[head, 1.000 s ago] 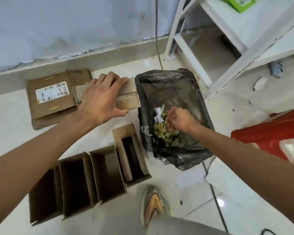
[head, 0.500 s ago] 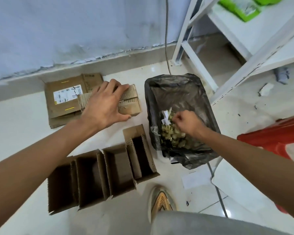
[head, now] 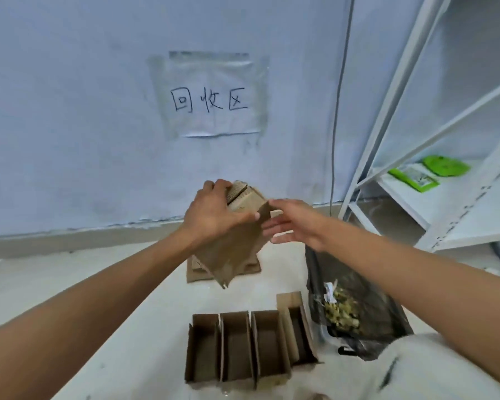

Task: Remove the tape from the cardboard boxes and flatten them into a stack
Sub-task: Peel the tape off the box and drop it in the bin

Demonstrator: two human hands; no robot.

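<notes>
While the left hand point(head: 211, 215) grips a flattened cardboard box point(head: 234, 243) aloft, right hand point(head: 292, 223) open, straight fingers touching its edge, open boxes point(head: 243, 347) on floor below.

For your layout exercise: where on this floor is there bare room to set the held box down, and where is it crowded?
Bare white floor lies left of the flattened brown cardboard stack and the row of four open brown cardboard boxes. A narrower strip separates stack and row. It is crowded on the right, where the black plastic rubbish bag touches the row beside the white metal shelving.
</notes>
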